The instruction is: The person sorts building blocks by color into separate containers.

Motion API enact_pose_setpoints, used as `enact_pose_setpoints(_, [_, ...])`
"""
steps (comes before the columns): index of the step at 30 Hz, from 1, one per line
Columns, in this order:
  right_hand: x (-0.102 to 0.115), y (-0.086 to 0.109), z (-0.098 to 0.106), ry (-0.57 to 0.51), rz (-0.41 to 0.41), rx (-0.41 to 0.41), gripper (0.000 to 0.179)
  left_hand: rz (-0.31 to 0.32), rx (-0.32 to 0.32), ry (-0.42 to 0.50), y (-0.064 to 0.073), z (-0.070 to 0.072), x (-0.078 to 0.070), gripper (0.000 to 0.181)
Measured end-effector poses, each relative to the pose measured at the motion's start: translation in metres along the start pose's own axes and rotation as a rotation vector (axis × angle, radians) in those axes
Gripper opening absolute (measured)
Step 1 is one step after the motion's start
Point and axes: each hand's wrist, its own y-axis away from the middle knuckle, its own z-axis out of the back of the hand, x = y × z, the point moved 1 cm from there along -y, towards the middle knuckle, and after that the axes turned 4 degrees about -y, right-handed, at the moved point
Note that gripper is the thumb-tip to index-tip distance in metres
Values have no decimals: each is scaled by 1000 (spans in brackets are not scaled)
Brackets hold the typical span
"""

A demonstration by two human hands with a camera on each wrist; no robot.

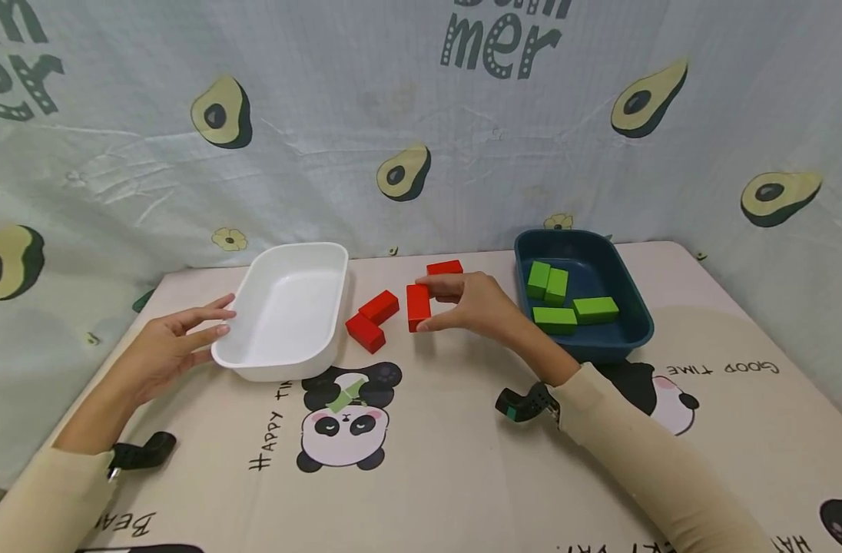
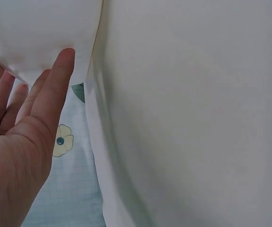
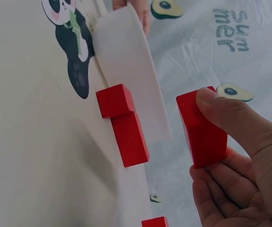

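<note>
Between thumb and fingers, my right hand (image 1: 478, 306) pinches a red block (image 1: 418, 308), which it holds above the table. In the right wrist view the same red block (image 3: 203, 127) shows large and clear of the other blocks. Two more red blocks (image 1: 372, 321) lie touching each other on the table, just right of a white container (image 1: 280, 372). Behind my right hand sits another red block (image 1: 445, 267), partly covered. My left hand (image 1: 164, 355) has its fingers extended against the left side of the white container, which holds nothing.
A dark blue container (image 1: 631, 338) at the back right holds several green blocks (image 1: 596, 309). The table (image 1: 462, 461) has a panda-print cover. Directly behind it hangs a curtain (image 1: 310, 92) printed with avocados.
</note>
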Motion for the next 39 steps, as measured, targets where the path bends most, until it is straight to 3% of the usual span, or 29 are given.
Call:
enact_pose_setpoints(11, [-1,1,1,9,6,-8,72,-57,8,28,2,0,-1,32])
enact_pose_setpoints(17, [0,1,-2,-10,-8,-11,71,-30,0,-16,1,-2,-3,34])
enact_pose_setpoints(39, [19,-6,-16,-72,101,29,67,-45,20,-40,4,-1,-3,35])
